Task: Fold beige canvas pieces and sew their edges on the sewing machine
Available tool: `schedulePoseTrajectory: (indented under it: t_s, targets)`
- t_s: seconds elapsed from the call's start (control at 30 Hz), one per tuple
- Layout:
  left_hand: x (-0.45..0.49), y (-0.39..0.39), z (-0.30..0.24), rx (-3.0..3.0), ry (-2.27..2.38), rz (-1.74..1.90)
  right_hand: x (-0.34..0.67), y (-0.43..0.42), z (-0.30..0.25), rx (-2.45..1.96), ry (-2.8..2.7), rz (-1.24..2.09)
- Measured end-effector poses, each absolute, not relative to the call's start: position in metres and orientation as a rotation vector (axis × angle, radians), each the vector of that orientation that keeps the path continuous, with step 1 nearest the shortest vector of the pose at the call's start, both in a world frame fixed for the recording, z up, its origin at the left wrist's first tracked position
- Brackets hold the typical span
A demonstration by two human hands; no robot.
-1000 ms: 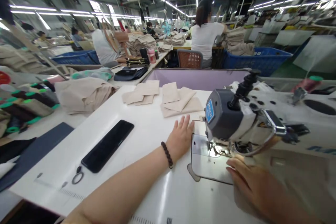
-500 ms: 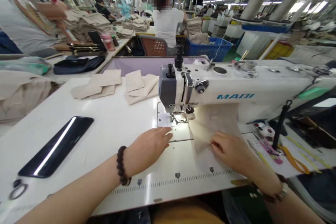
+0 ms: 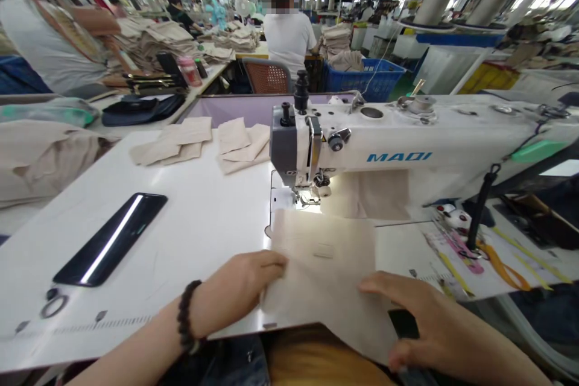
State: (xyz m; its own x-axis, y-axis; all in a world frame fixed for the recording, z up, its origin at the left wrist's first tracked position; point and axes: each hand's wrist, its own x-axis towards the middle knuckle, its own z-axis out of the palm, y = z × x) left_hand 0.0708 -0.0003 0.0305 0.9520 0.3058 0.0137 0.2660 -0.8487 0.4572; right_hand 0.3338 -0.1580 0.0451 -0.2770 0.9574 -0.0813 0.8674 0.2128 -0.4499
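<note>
A beige fabric piece [image 3: 324,265] lies flat on the white sewing table [image 3: 199,229], in front of the needle of a white sewing machine [image 3: 407,148]. My left hand [image 3: 239,289], with a bead bracelet on the wrist, grips the fabric's left edge with curled fingers. My right hand [image 3: 425,319] rests flat on the fabric's lower right part at the table's front edge, fingers stretched out. More beige fabric [image 3: 368,193] lies under the machine arm.
A black phone [image 3: 111,238] and small snips [image 3: 53,303] lie at the left. Stacks of cut beige pieces [image 3: 203,139] sit at the back of the table. A person in white [image 3: 289,33] sits ahead by blue crates [image 3: 364,78]. Tools and yellow tape [image 3: 488,253] lie at the right.
The view swung from the machine's left end to its front. Both hands pulled a beige fabric piece from under the arm toward the table's front edge and spread it flat.
</note>
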Motion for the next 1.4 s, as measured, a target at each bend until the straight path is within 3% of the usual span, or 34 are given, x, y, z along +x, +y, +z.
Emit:
schedulePoseTrajectory:
  t_s: [0.17,0.43,0.57,1.03,1.4]
  targets:
    - [0.017,0.013,0.03,2.335,0.899,0.283,0.323,-0.128,0.028,-1.613,-2.278,0.595]
    - [0.025,0.02,0.018,2.048,1.367,0.409,0.282,-0.07,0.005,-1.69,-1.461,0.802]
    - [0.029,0.021,0.01,2.021,1.542,0.408,0.281,-0.072,0.002,-1.676,-1.597,0.671]
    - [0.018,-0.006,-0.001,2.118,1.41,0.647,0.271,-0.079,-0.005,-1.722,-1.862,0.314]
    - [0.02,-0.002,-0.002,2.174,1.409,0.558,0.272,-0.079,-0.013,-1.813,-1.933,0.148]
